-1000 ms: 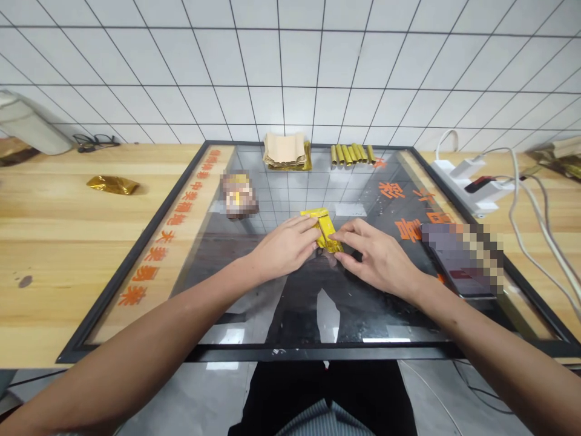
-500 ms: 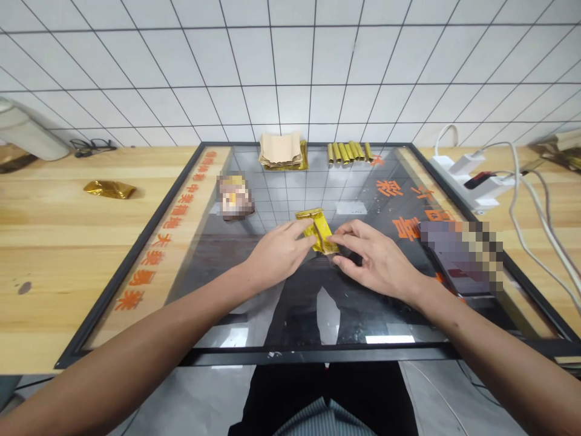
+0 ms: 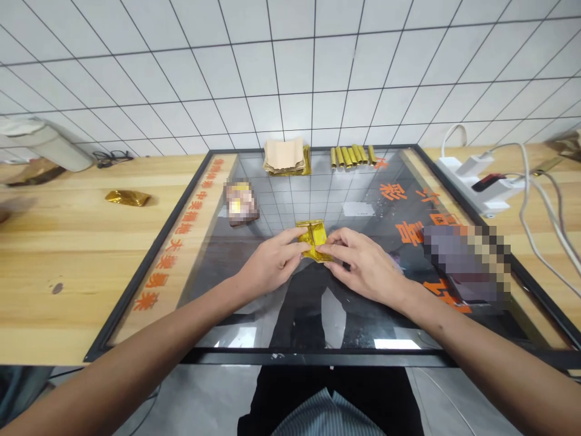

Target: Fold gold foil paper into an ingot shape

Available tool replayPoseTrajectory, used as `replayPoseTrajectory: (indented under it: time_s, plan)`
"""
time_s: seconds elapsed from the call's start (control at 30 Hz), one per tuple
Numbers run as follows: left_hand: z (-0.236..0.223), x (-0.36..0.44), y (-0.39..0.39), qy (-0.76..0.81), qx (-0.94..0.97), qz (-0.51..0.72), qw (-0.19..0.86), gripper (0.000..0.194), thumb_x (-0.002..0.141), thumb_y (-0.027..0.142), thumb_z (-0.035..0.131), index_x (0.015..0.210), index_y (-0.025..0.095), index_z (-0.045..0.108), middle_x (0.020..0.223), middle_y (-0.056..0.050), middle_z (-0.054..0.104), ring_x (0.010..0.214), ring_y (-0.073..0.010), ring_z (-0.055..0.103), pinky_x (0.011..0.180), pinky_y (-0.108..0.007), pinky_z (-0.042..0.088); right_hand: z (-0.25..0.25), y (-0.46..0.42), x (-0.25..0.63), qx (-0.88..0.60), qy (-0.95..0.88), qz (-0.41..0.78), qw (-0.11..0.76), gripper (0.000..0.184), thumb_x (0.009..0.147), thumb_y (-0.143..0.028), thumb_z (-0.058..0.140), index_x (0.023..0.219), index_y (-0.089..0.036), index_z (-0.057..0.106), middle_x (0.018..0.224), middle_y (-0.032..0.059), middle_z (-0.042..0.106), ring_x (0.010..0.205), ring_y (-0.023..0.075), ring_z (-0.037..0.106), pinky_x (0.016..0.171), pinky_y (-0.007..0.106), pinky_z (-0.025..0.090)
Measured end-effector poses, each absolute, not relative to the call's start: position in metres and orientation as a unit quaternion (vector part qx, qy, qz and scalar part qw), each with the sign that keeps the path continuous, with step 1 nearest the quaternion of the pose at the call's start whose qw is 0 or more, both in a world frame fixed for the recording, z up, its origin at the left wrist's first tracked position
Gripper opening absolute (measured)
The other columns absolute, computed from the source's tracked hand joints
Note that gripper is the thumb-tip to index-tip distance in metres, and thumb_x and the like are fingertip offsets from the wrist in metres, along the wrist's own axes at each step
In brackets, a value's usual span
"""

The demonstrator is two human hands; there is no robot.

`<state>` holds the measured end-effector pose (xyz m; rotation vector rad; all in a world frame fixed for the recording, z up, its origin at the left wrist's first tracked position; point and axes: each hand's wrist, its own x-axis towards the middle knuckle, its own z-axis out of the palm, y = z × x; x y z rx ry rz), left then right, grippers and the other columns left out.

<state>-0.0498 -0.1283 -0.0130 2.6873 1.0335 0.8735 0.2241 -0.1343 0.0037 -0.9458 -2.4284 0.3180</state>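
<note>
A small folded piece of shiny yellow-gold foil (image 3: 320, 232) lies around the middle of a black-framed glass panel (image 3: 281, 203), which covers the central part of a pale wooden counter (image 3: 77, 266). The bare left hand (image 3: 273, 261) comes in from the left, its index and middle fingers stretched over the foil's left side, tips touching its surface. The bare right hand (image 3: 365, 263) meets the near right corner: its bent fingers rest on the foil, while the thumb sits lower, just beside the near edge. A dark crease runs between the two sets of fingertips, and the foil's far edge and upper right part show uncovered. Neither hand is clenched; whether either thumb pinches the foil from below cannot be told.

At the panel's far edge, a stack of tan paper sheets (image 3: 284, 155) rests over gold foil, slightly left of a row of short gold tubes (image 3: 353, 157). A small pixelated brownish box (image 3: 241, 204) stands toward the far left corner. Near the panel's right edge lies a dark, flat, partly pixelated rectangular object (image 3: 454, 260). Beyond that edge, a white power strip (image 3: 472, 184) holds plugs; beyond the left edge lies a crumpled gold packet (image 3: 128, 198).
</note>
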Motion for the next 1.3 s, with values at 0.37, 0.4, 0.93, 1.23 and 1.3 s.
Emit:
replayPoseTrajectory:
  time_s: [0.37, 0.4, 0.93, 1.23, 1.3]
  plan:
    - [-0.006, -0.047, -0.150, 0.391, 0.901, 0.189, 0.013, 0.023, 0.106, 0.022, 0.057, 0.121, 0.024, 0.074, 0.144, -0.013, 0.066, 0.127, -0.0309, 0.067, 0.101, -0.049, 0.059, 0.002, -0.134, 0.223, -0.343, -0.904, 0.106, 0.233, 0.029, 0.107, -0.022, 0.058, 0.126, -0.025, 0.079, 0.118, 0.0119, 0.069, 0.106, 0.0270, 0.066, 0.091, 0.048, 0.057]
    - [-0.006, -0.046, -0.151, 0.394, 0.900, 0.187, 0.014, 0.023, 0.107, 0.024, 0.056, 0.120, 0.024, 0.074, 0.142, -0.012, 0.067, 0.125, -0.0304, 0.067, 0.100, -0.049, 0.059, 0.002, -0.134, 0.223, -0.344, -0.904, 0.106, 0.232, 0.028, 0.108, -0.023, 0.058, 0.126, -0.025, 0.079, 0.118, 0.0119, 0.069, 0.106, 0.0270, 0.066, 0.091, 0.048, 0.057]
    - [-0.004, -0.038, -0.152, 0.446, 0.877, 0.175, 0.031, 0.018, 0.106, 0.028, 0.062, 0.115, 0.025, 0.078, 0.115, -0.006, 0.070, 0.103, -0.0250, 0.061, 0.085, -0.041, 0.048, 0.001, -0.134, 0.221, -0.355, -0.893, 0.135, 0.241, 0.027, 0.106, -0.022, 0.061, 0.126, -0.026, 0.079, 0.114, 0.0097, 0.070, 0.104, 0.0267, 0.066, 0.090, 0.047, 0.054]
    - [-0.002, -0.034, -0.149, 0.480, 0.853, 0.196, 0.062, 0.022, 0.108, 0.031, 0.059, 0.104, 0.023, 0.079, 0.107, -0.005, 0.070, 0.097, -0.0237, 0.060, 0.081, -0.041, 0.045, 0.000, -0.130, 0.216, -0.394, -0.872, 0.169, 0.237, 0.020, 0.106, -0.026, 0.064, 0.118, -0.028, 0.079, 0.112, 0.0074, 0.070, 0.103, 0.0254, 0.067, 0.092, 0.046, 0.053]
    - [-0.003, -0.033, -0.148, 0.492, 0.845, 0.200, 0.061, 0.017, 0.105, 0.033, 0.065, 0.102, 0.024, 0.079, 0.108, -0.004, 0.071, 0.098, -0.0239, 0.060, 0.082, -0.041, 0.045, 0.001, -0.129, 0.214, -0.405, -0.866, 0.179, 0.231, 0.019, 0.107, -0.026, 0.062, 0.115, -0.028, 0.080, 0.110, 0.0064, 0.071, 0.101, 0.0244, 0.067, 0.092, 0.045, 0.052]
